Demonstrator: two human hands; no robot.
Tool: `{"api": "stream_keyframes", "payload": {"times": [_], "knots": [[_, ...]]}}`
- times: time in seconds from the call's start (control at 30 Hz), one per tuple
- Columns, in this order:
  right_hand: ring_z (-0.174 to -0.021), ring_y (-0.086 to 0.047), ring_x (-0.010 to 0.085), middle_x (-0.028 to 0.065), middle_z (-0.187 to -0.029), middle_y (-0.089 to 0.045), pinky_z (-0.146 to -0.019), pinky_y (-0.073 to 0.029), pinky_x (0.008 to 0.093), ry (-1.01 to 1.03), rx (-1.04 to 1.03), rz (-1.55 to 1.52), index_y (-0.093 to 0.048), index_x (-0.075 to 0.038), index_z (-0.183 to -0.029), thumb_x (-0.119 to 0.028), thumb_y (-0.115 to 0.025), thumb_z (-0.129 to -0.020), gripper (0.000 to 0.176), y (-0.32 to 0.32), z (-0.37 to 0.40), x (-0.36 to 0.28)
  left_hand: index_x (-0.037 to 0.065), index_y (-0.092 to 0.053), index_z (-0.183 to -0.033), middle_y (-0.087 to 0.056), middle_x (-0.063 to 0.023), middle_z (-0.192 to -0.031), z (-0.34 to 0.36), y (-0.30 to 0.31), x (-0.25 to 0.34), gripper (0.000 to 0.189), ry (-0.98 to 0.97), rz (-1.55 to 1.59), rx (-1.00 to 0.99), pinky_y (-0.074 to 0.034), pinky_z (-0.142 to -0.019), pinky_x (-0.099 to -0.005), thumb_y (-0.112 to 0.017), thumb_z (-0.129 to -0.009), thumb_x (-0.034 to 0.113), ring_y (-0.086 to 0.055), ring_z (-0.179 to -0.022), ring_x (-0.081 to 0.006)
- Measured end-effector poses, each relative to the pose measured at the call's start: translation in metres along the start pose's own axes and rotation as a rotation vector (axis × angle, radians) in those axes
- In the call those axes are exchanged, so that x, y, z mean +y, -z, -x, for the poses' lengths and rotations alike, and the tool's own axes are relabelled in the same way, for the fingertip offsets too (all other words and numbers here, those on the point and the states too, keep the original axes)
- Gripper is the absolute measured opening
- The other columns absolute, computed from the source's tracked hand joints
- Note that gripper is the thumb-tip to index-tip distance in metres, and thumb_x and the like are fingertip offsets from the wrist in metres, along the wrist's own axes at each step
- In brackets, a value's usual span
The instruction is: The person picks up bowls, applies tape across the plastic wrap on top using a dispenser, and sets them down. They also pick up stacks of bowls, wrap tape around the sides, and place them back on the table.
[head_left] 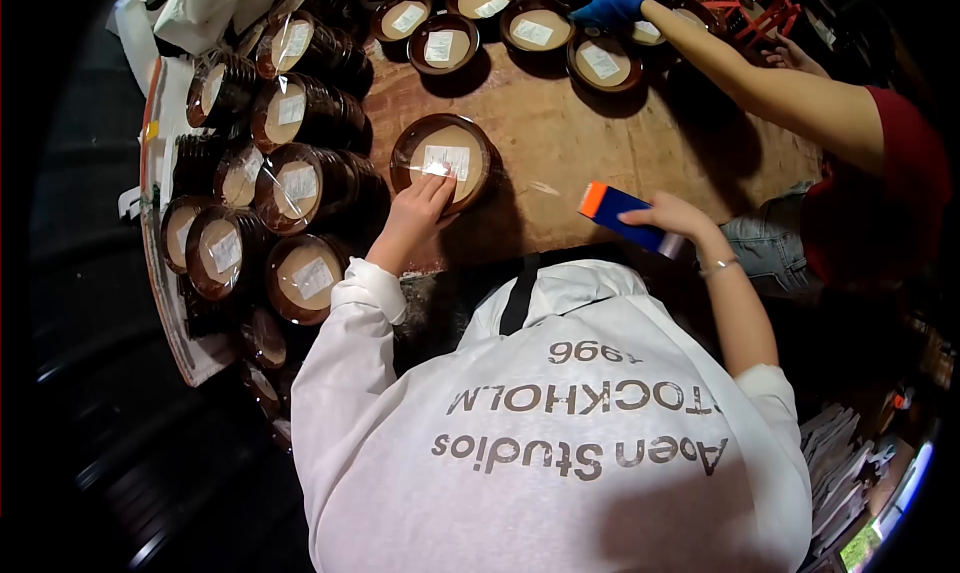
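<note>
My left hand (425, 205) lies with its fingers flat on a white printed label (446, 161). The label is on the tan middle of a round brown-rimmed dish (402, 153), which sits on the wooden table in front of me. To the right, my right hand (665, 219) is closed around a dark blue, box-shaped object (625, 223) with a bright orange end. That orange end points left, toward the dish, and the object is held above the table's near edge.
Film-wrapped stacks of similar brown dishes (300, 185) crowd the left side, some tipped over. More labelled dishes (535, 28) line the back. A co-worker's blue-gloved hand (610, 9) reaches in over them from the right. Red strapping (765, 18) lies at the back right of the table (590, 153).
</note>
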State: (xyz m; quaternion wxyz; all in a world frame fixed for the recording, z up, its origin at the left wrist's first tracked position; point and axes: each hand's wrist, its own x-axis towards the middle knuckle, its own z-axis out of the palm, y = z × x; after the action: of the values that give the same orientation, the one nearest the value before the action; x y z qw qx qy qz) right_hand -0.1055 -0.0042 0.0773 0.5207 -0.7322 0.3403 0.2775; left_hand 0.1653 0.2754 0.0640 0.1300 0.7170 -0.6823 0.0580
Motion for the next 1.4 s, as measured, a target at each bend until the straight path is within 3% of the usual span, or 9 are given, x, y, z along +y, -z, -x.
{"api": "stream_keyframes", "payload": {"times": [0.47,0.63,0.7,0.8,0.9,1.03,1.13,1.27,1.4], "knots": [[-0.060,-0.058,0.0224,0.0118,-0.075,-0.060,-0.054,-0.047,0.0342,-0.097,-0.180,-0.060,-0.057,0.000,-0.086,-0.030,-0.064,-0.071,0.034,-0.047,-0.105,-0.090,0.003,-0.049,-0.100,-0.050,-0.0119,-0.103,0.002,0.014,0.037,0.047,0.181,-0.006,-0.015,-0.036,-0.087,-0.0379,-0.068,-0.058,0.015,-0.047,-0.099,-0.0267],[-0.059,-0.058,0.0242,0.0130,-0.075,-0.060,-0.055,-0.047,0.0353,-0.098,-0.278,0.013,-0.057,-0.001,-0.088,-0.029,-0.062,-0.072,0.032,-0.053,-0.137,-0.106,0.002,-0.049,-0.107,-0.044,-0.0129,-0.117,-0.017,0.016,0.069,0.039,-0.013,-0.167,-0.061,-0.026,-0.098,-0.0390,-0.052,-0.072,0.017,-0.039,-0.113,-0.0255],[-0.060,-0.059,0.0248,0.0134,-0.076,-0.060,-0.055,-0.048,0.0360,-0.111,-0.313,0.040,-0.057,-0.001,-0.088,-0.028,-0.061,-0.072,0.032,-0.051,-0.141,-0.110,-0.001,-0.047,-0.113,-0.041,-0.0147,-0.123,-0.028,0.003,0.077,0.041,-0.017,-0.222,-0.165,-0.017,-0.103,-0.0384,-0.042,-0.077,0.017,-0.032,-0.120,-0.0261],[-0.065,-0.060,0.0260,0.0136,-0.077,-0.061,-0.057,-0.048,0.0379,-0.172,-0.285,0.100,-0.057,-0.002,-0.090,-0.027,-0.060,-0.073,0.030,-0.053,-0.147,-0.114,-0.004,-0.038,-0.122,-0.034,-0.0142,-0.130,-0.035,-0.029,0.088,0.047,-0.136,-0.792,-0.650,-0.001,-0.105,-0.0435,-0.033,-0.083,0.023,-0.023,-0.125,-0.0272],[-0.072,-0.061,0.0261,0.0132,-0.082,-0.062,-0.062,-0.048,0.0387,-0.081,-0.219,0.272,-0.059,-0.004,-0.093,-0.032,-0.063,-0.069,0.037,-0.057,-0.163,-0.106,-0.003,-0.035,-0.124,-0.030,-0.0141,-0.133,-0.044,-0.043,0.095,0.048,-0.223,-1.001,-0.902,0.003,-0.104,-0.0456,-0.031,-0.085,0.025,-0.019,-0.127,-0.0274],[-0.077,-0.059,0.0267,0.0151,-0.087,-0.062,-0.070,-0.046,0.0333,0.146,0.104,0.628,-0.063,-0.004,-0.088,-0.040,-0.067,-0.061,0.045,-0.078,-0.145,-0.101,0.001,-0.043,-0.121,-0.033,-0.0120,-0.132,-0.026,-0.095,0.071,0.044,-0.183,-0.973,-0.706,0.000,-0.105,-0.0448,-0.032,-0.084,0.022,-0.021,-0.126,-0.0280],[-0.072,-0.060,0.0224,0.0139,-0.081,-0.063,-0.066,-0.046,0.0310,0.224,0.088,0.100,-0.063,-0.001,-0.085,-0.037,-0.066,-0.064,0.042,-0.078,-0.161,-0.072,0.001,-0.043,-0.121,-0.033,-0.0121,-0.131,-0.032,-0.115,0.062,0.044,-0.203,-0.969,-0.713,0.000,-0.105,-0.0451,-0.032,-0.084,0.022,-0.021,-0.126,-0.0279],[-0.075,-0.060,0.0228,0.0140,-0.083,-0.062,-0.067,-0.045,0.0315,0.071,0.054,-0.054,-0.062,-0.002,-0.089,-0.040,-0.064,-0.066,0.045,-0.040,-0.121,-0.045,0.001,-0.043,-0.121,-0.034,-0.0122,-0.131,-0.043,-0.133,0.059,0.044,-0.220,-0.954,-0.786,-0.001,-0.105,-0.0454,-0.033,-0.084,0.022,-0.022,-0.125,-0.0277],[-0.070,-0.059,0.0165,0.0098,-0.075,-0.061,-0.064,-0.044,0.0261,0.138,0.307,-0.519,-0.060,0.002,-0.089,-0.033,-0.062,-0.073,0.039,-0.037,-0.080,-0.029,0.001,-0.043,-0.120,-0.035,-0.0123,-0.130,-0.045,-0.143,0.058,0.044,-0.236,-0.928,-0.839,-0.002,-0.104,-0.0458,-0.033,-0.084,0.022,-0.023,-0.125,-0.0276]]}}
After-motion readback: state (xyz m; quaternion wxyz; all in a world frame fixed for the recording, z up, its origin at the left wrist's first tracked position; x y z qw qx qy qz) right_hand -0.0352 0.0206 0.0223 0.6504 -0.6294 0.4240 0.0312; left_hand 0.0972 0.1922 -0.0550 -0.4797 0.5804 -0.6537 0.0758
